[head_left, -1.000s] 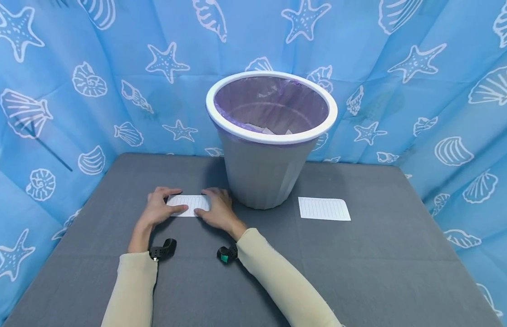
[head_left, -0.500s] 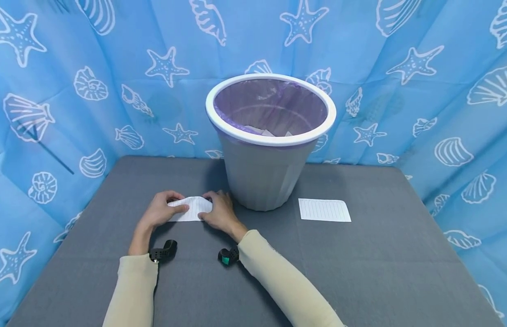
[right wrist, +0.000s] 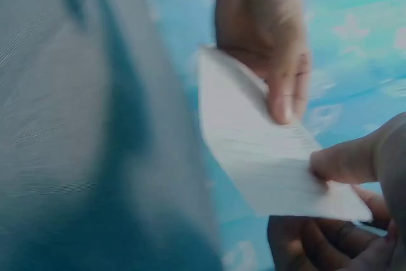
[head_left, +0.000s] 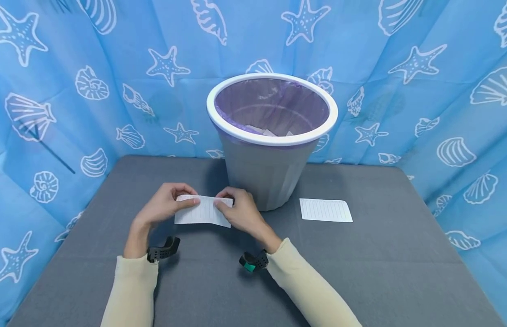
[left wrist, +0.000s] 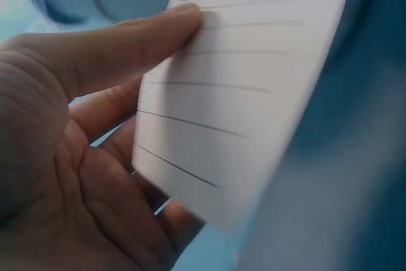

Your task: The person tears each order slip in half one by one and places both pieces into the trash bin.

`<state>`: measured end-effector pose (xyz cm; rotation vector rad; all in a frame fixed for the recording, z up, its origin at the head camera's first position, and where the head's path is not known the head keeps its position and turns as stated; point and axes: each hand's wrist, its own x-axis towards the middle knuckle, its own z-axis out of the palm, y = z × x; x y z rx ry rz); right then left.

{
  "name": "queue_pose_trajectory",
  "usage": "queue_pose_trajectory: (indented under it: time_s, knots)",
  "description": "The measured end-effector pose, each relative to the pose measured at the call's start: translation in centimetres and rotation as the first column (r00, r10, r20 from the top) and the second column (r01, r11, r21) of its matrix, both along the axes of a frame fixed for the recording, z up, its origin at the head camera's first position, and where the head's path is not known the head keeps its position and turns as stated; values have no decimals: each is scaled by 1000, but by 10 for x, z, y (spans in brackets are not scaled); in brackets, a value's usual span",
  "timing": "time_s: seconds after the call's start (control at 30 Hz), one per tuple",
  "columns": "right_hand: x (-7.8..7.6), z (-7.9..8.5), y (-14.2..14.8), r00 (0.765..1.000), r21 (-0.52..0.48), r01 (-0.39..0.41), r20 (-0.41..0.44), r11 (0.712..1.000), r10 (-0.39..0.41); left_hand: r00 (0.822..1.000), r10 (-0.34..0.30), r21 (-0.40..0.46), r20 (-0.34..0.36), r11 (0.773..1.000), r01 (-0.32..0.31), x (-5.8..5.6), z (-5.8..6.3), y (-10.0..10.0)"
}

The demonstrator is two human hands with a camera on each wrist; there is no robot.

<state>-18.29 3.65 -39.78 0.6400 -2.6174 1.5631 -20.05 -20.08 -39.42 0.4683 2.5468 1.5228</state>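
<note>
Both hands hold one small lined sheet of paper (head_left: 204,212), raised and tilted over the table left of the bin. My left hand (head_left: 165,203) pinches its upper left part, thumb on the lined face and fingers behind. In the left wrist view that paper (left wrist: 235,80) shows printed lines and small checkbox squares. My right hand (head_left: 244,211) pinches the upper right part the same way, close to the bin's base. The right wrist view shows the paper (right wrist: 254,150) slightly bent between the two thumbs. The fingertips behind the sheet are partly hidden.
A grey bin (head_left: 263,168) with a white rim and purple liner stands at the back of the grey table (head_left: 380,263); white paper pieces (head_left: 259,131) lie inside. Another lined sheet (head_left: 325,210) lies flat right of the bin. A blue seashell curtain (head_left: 175,104) hangs behind.
The sheet was flat on the table between the hands, then bowed upward, and is now lifted and tilted toward me. Both hands have shifted to the right, the right one further.
</note>
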Motion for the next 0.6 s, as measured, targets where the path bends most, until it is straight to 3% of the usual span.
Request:
queue_pose_trajectory:
  time_s: [0.13,0.27,0.47,0.6]
  knots:
    - [11,25,24,999,-46,6,-52,999,-8,998,-31,88,-63,995,37,11,21,19]
    - [19,46,47,999,-84,-12,-39,996,9,992,-34,188,-122,981,57,22,38,41]
    - [26,72,79,999,-77,-41,5,996,42,989,-41,310,-144,947,84,36,53,73]
    - [31,84,96,997,-114,-62,38,992,66,986,-35,335,-166,938,89,44,61,90]
